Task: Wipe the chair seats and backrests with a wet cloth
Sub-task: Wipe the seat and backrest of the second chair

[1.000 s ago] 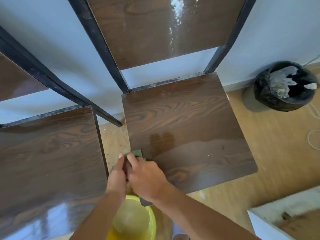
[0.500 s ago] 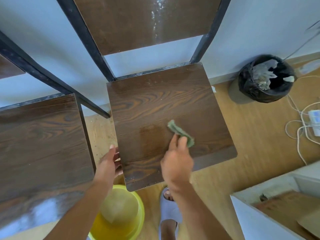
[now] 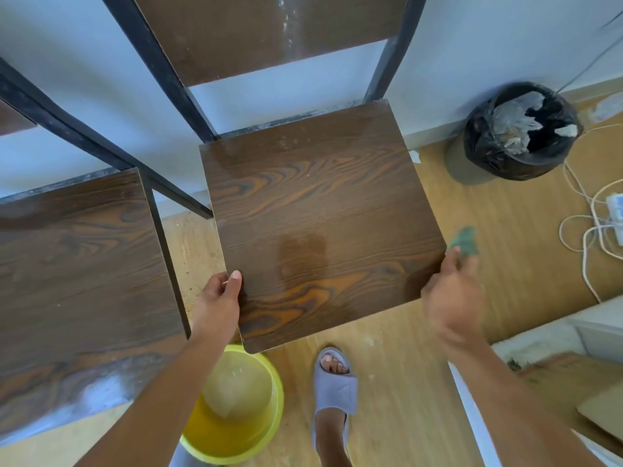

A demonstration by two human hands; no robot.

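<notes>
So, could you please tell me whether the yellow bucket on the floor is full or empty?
Partly filled: the yellow bucket stands upright holding cloudy water well below its rim.

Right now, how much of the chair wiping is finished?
The middle chair seat shows a wet sheen and a damp patch, so it looks mostly wiped. The right hand holds the green cloth off its right edge; the left hand steadies it. The backrest has whitish streaks left.

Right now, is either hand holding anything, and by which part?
The right hand pinches the green cloth by its lower end, past the seat's right edge. The left hand grips the middle chair seat at its left edge.
</notes>
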